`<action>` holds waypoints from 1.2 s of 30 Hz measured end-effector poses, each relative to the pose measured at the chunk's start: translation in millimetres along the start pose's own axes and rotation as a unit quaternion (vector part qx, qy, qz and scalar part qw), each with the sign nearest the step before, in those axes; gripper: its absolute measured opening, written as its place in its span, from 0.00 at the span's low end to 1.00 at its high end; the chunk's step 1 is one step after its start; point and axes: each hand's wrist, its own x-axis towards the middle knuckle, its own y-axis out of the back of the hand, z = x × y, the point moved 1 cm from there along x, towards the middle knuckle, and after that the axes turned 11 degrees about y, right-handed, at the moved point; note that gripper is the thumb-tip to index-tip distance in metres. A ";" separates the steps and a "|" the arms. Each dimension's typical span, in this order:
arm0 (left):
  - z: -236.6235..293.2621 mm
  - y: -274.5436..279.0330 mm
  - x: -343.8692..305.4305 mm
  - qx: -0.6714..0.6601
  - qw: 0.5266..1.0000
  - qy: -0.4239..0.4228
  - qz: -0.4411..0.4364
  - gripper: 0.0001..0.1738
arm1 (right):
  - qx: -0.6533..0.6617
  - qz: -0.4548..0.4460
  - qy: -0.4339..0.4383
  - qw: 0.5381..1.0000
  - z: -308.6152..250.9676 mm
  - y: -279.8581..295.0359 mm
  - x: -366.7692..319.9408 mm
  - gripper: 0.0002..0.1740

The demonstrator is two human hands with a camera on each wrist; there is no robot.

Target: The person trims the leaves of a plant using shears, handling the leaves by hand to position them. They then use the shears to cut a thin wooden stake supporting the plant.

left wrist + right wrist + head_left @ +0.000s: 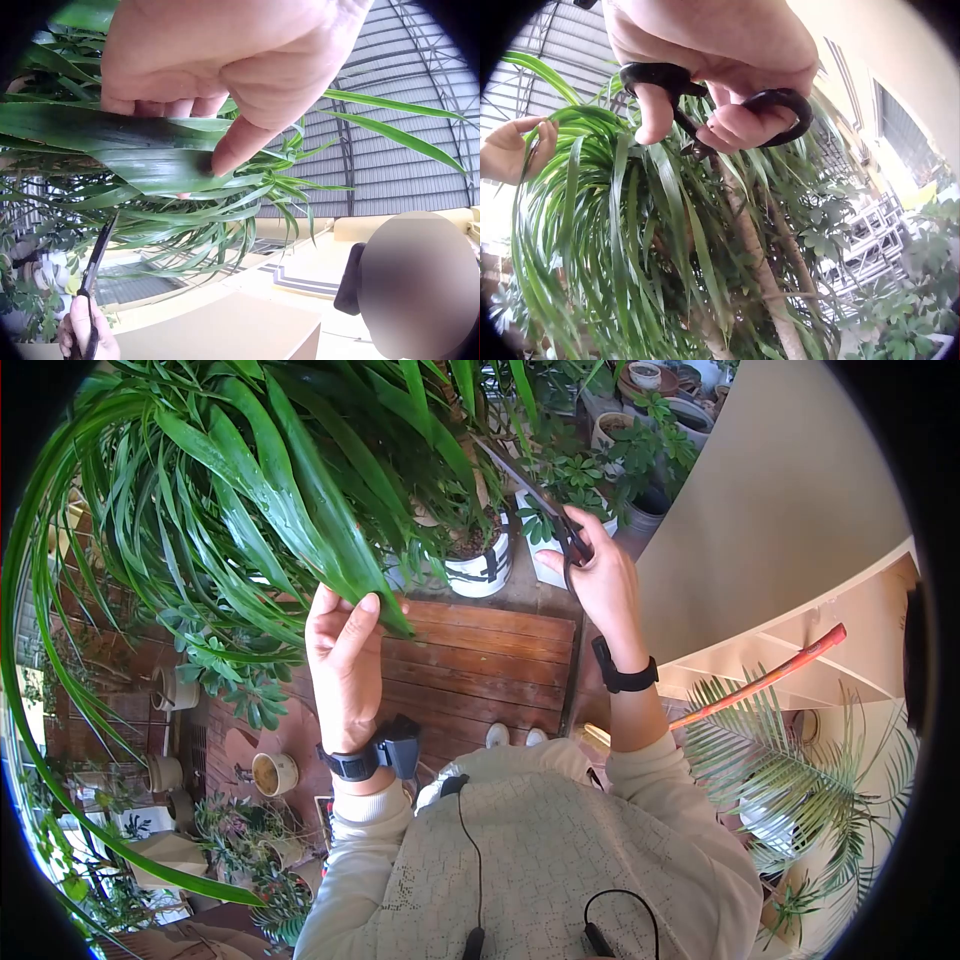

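Observation:
My left hand (343, 645) pinches long, strap-shaped green leaves (345, 555) of a large bushy plant, thumb on top near their lower ends. In the left wrist view the thumb presses on a broad leaf (161, 169), with the other fingers behind it. My right hand (605, 582) holds black-handled scissors (522, 478), raised to the right of the foliage. Thumb and fingers pass through the handle loops (658, 73), which stand apart in the right wrist view. The blades point up and left towards the plant, and leaves stand close about their tip.
Below the hands lies a slatted wooden platform (480, 660). Behind it stands a white pot (480, 577) with dark stripes. A beige curved wall (780, 510) rises at the right, above a red pole (770, 678) and a palm (775, 750). Several potted plants line the left.

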 end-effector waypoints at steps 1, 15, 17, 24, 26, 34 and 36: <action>-0.2 0.0 -0.1 -0.002 1.000 -0.001 0.001 0.13 | -0.001 0.004 0.007 1.000 -0.2 -0.5 1.8 0.37; 1.0 2.6 0.2 0.012 1.000 -0.005 0.008 0.15 | 0.030 0.001 0.034 0.999 0.3 -9.4 13.6 0.32; 0.7 3.2 0.8 0.011 1.000 -0.008 0.004 0.14 | 0.042 -0.004 0.015 0.999 2.5 -11.7 11.3 0.35; 3.3 -1.6 1.7 0.014 1.000 -0.012 0.020 0.12 | 0.097 0.011 -0.011 0.995 21.3 -17.1 -16.0 0.32; 1.8 -3.7 2.0 0.007 1.000 -0.013 0.013 0.12 | 0.178 0.025 -0.019 0.983 42.3 -24.3 -28.8 0.30; -0.6 -5.7 4.8 0.007 1.000 0.004 0.015 0.10 | 0.457 0.015 -0.210 0.864 43.8 8.9 -48.3 0.31; -0.5 -4.6 5.5 0.005 1.000 0.002 0.008 0.11 | 0.281 0.059 -0.090 0.954 57.5 8.7 -42.9 0.33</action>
